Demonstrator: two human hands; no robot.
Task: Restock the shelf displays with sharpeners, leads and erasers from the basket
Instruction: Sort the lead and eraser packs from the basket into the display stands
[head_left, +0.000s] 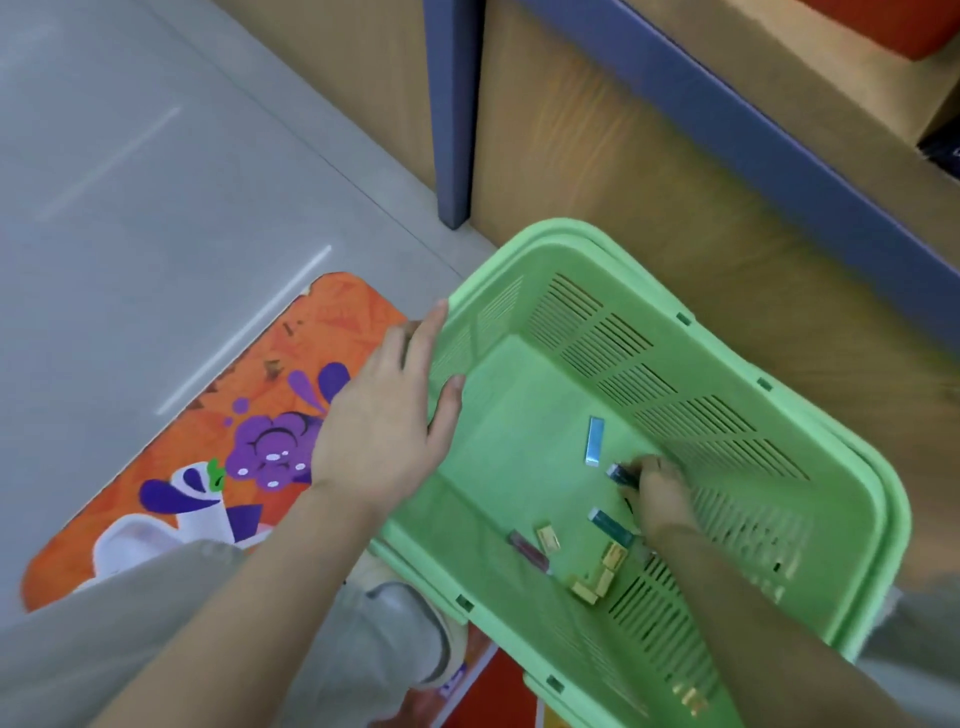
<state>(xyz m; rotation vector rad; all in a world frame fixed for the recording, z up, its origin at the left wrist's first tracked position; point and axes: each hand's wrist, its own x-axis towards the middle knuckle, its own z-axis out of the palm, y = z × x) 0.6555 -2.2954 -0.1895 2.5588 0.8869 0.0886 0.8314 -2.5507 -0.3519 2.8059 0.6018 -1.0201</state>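
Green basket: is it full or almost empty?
Almost empty: only a few small items lie on the green basket floor; the right hand pinches a dark item.

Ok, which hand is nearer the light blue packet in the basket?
Right. The right hand pinches a small dark item just beside the light blue packet; the left hand grips the basket rim, farther off.

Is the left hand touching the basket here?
Touching. The head view shows the left hand gripping the basket at its rim, with the thumb inside the wall and the fingers outside.
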